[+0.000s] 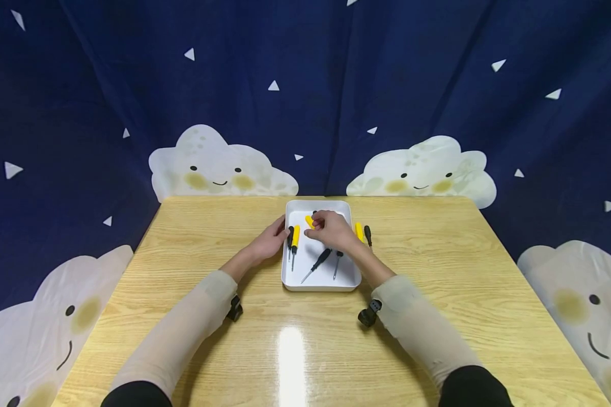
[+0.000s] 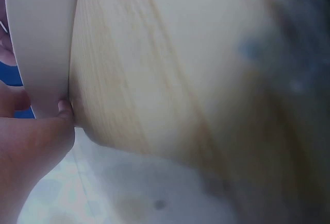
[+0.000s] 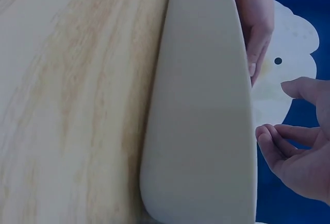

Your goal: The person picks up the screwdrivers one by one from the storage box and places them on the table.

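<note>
A white tray point(image 1: 326, 287) with low walls holds several screwdrivers. My left hand point(image 1: 269, 242) grips its left wall, thumb over the rim; in the left wrist view a fingertip point(image 2: 64, 108) lies against the outside of that wall. Over the far part of the tray is my right hand point(image 1: 333, 230), its fingertips close to a yellow handle point(image 1: 309, 221). Thumb and fingers of that hand point(image 3: 301, 144) stand apart in the right wrist view, with nothing between them. By the left wall lie a yellow screwdriver point(image 1: 295, 237) and a black one point(image 1: 290, 236).
Nearer the tray's front lie a black screwdriver point(image 1: 320, 260) and a smaller dark one point(image 1: 338, 264). Outside the right wall, a yellow handle point(image 1: 358, 231) and a black-handled screwdriver point(image 1: 368, 235) rest on the wooden table point(image 1: 214, 226). A blue curtain point(image 1: 305, 102) hangs behind.
</note>
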{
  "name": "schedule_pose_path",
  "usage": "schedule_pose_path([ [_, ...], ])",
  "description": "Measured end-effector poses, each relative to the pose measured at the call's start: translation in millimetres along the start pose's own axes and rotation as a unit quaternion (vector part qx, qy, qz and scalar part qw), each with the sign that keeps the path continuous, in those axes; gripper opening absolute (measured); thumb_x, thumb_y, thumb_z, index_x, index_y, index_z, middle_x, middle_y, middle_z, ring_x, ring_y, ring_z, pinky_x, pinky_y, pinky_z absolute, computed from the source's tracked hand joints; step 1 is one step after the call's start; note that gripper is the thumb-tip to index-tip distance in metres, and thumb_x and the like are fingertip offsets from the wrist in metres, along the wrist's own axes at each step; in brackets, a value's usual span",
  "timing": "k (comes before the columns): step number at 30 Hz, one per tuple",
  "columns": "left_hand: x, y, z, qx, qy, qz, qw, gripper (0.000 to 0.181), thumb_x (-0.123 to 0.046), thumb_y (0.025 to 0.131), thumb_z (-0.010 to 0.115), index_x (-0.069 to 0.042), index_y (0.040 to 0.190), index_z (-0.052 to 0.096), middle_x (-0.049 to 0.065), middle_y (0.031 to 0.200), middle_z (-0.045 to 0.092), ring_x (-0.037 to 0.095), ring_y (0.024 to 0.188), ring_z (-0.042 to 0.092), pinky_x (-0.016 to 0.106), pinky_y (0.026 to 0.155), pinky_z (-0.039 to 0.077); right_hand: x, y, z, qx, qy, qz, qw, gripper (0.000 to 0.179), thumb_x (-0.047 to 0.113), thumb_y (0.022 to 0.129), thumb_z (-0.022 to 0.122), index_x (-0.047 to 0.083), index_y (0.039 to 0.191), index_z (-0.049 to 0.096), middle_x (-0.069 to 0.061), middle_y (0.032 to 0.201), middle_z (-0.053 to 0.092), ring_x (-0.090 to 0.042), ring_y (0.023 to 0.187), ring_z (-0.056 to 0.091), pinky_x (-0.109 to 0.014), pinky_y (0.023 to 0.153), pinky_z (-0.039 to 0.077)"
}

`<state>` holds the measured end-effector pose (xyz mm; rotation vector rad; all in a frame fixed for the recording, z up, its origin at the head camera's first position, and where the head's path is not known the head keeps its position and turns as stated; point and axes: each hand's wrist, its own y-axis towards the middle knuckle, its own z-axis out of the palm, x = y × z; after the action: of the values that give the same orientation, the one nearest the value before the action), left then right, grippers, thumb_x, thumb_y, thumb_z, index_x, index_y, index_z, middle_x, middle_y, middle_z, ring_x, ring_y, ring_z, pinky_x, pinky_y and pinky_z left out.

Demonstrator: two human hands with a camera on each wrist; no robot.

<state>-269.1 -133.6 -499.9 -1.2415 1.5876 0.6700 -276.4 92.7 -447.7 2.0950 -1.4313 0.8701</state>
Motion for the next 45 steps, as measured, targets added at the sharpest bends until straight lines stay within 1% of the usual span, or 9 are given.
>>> schedule_pose_path([
  [7, 0.5, 2.0, 0.1, 0.000, -0.002, 0.006, 1.0000, 0.063, -0.020, 0.116, 0.039, -0.004, 0.170, 0.011, 0.018, 0.175, 0.021, 0.029, 0.161, 0.019, 0.045, 0.130, 0.016, -1, 5.2, 10, 0.016, 0.016, 0.014, 0.9996, 0.056, 0.027, 0.093, 0.080, -0.006, 0.136, 0.066, -0.010, 0.112, 0.073, -0.023, 0.103, 0.066, -0.036, 0.093, 0.055],
  [17, -0.7, 3.6, 1.0, 0.000, -0.003, 0.006, 1.0000, 0.062, -0.019, 0.116, 0.039, -0.003, 0.170, 0.013, 0.018, 0.174, 0.022, 0.028, 0.161, 0.019, 0.043, 0.130, 0.018, -1, 15.8, 20, 0.025, -0.024, 0.022, 0.9991, 0.054, 0.030, 0.091, 0.080, -0.006, 0.131, 0.068, -0.007, 0.104, 0.072, -0.022, 0.096, 0.064, -0.036, 0.090, 0.054],
  [20, -0.4, 3.2, 0.7, 0.003, -0.006, 0.009, 0.9999, 0.062, -0.018, 0.116, 0.039, -0.003, 0.170, 0.012, 0.019, 0.174, 0.021, 0.029, 0.161, 0.019, 0.044, 0.130, 0.018, -1, 18.6, 25, 0.022, -0.046, 0.022, 0.9984, 0.045, 0.029, 0.090, 0.080, -0.004, 0.120, 0.071, -0.005, 0.097, 0.069, -0.021, 0.091, 0.062, -0.033, 0.084, 0.052],
  [24, 1.0, 3.0, 0.0, 0.006, -0.010, 0.011, 0.9999, 0.062, -0.017, 0.116, 0.039, -0.002, 0.170, 0.012, 0.020, 0.174, 0.021, 0.029, 0.161, 0.019, 0.045, 0.130, 0.019, -1, 20.8, 32, 0.018, -0.073, 0.017, 0.9971, 0.028, 0.027, 0.090, 0.081, 0.002, 0.097, 0.069, -0.002, 0.083, 0.062, -0.020, 0.078, 0.056, -0.029, 0.070, 0.045],
  [26, 2.0, 2.9, -0.3, 0.006, -0.009, 0.011, 0.9999, 0.062, -0.017, 0.116, 0.039, -0.003, 0.170, 0.012, 0.020, 0.174, 0.022, 0.029, 0.161, 0.020, 0.044, 0.130, 0.019, 0, 21.0, 36, 0.018, -0.081, 0.014, 0.9964, 0.027, 0.026, 0.090, 0.082, 0.005, 0.088, 0.066, -0.002, 0.077, 0.059, -0.019, 0.072, 0.054, -0.028, 0.064, 0.041],
  [29, 3.1, 3.2, -0.4, 0.006, -0.010, 0.016, 0.9998, 0.061, -0.017, 0.116, 0.039, -0.003, 0.170, 0.013, 0.020, 0.174, 0.022, 0.029, 0.160, 0.021, 0.044, 0.130, 0.019, 1, 21.0, 39, 0.016, -0.090, 0.009, 0.9958, 0.029, 0.026, 0.089, 0.083, 0.006, 0.083, 0.064, 0.000, 0.072, 0.057, -0.018, 0.069, 0.052, -0.027, 0.061, 0.039],
  [35, 2.3, 0.8, 0.8, 0.004, -0.018, 0.026, 0.9995, 0.060, -0.014, 0.116, 0.038, -0.003, 0.170, 0.014, 0.021, 0.173, 0.022, 0.030, 0.160, 0.022, 0.044, 0.130, 0.019, 0, 21.9, 46, 0.017, -0.105, -0.006, 0.9944, 0.031, 0.027, 0.089, 0.084, 0.004, 0.081, 0.065, -0.001, 0.070, 0.055, -0.019, 0.069, 0.051, -0.028, 0.062, 0.038],
  [41, 0.4, -0.1, 0.5, 0.001, -0.012, 0.026, 0.9996, 0.060, -0.015, 0.116, 0.038, -0.002, 0.170, 0.013, 0.021, 0.174, 0.021, 0.031, 0.161, 0.020, 0.045, 0.130, 0.017, 4, 22.1, 49, 0.031, -0.111, 0.006, 0.9933, 0.030, 0.027, 0.089, 0.084, 0.003, 0.085, 0.067, -0.003, 0.071, 0.056, -0.021, 0.069, 0.053, -0.029, 0.061, 0.039],
  [45, 0.1, 0.4, -0.3, 0.002, -0.009, 0.028, 0.9996, 0.060, -0.014, 0.116, 0.038, -0.003, 0.170, 0.014, 0.021, 0.174, 0.021, 0.031, 0.161, 0.019, 0.045, 0.130, 0.016, 6, 23.1, 52, 0.036, -0.124, 0.016, 0.9916, 0.030, 0.027, 0.088, 0.084, 0.005, 0.083, 0.065, -0.004, 0.070, 0.055, -0.021, 0.068, 0.053, -0.029, 0.060, 0.040],
])
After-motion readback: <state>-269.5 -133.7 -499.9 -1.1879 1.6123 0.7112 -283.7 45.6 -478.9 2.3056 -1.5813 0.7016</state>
